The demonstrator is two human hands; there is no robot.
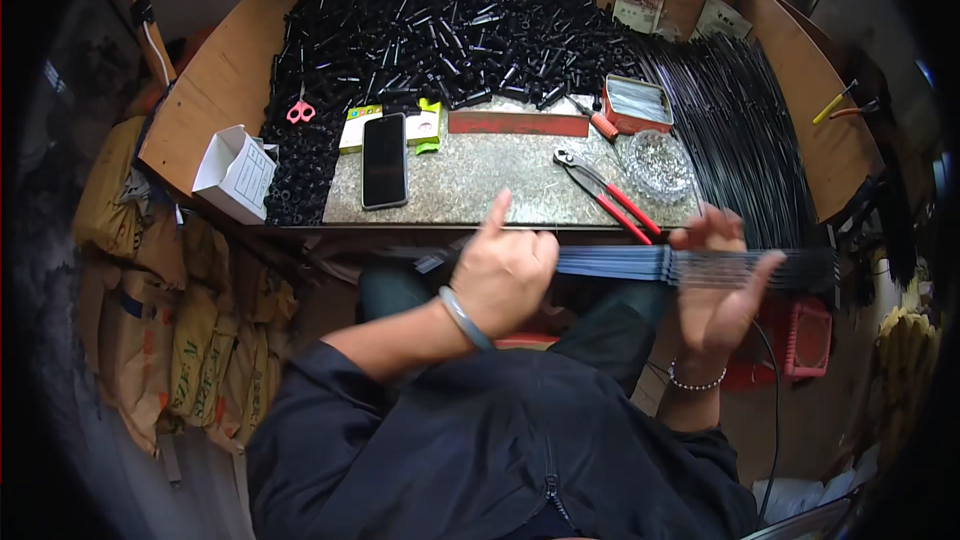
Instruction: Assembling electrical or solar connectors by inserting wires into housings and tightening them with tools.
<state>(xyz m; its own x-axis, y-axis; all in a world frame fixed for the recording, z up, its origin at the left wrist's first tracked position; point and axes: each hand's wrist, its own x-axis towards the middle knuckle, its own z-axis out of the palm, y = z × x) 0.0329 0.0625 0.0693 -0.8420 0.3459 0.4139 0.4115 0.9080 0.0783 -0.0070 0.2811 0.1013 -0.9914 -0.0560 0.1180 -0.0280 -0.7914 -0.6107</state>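
A bundle of thin, long dark rods (615, 263) stretches sideways over my lap, just off the bench's front edge. My left hand (505, 275) is wrapped round the bundle's left part, index finger pointing up and away. Palm up and fingers spread, my right hand (715, 285) is under the right part, with the rods crossing its palm. The rods and the right hand are smeared by motion. Red-handled pliers (610, 198) lie on the bench between the two hands. A glass dish (657, 166) of small metal bits stands behind them.
Black tubular parts (440, 35) heap at the back; long black rods (735, 130) pile at right. On the bench (470, 180) lie a phone (384, 162), pink scissors (301, 111), a red-handled tool (604, 126), a tin (637, 105) and a white box (238, 175). Sacks (150, 360) stand left.
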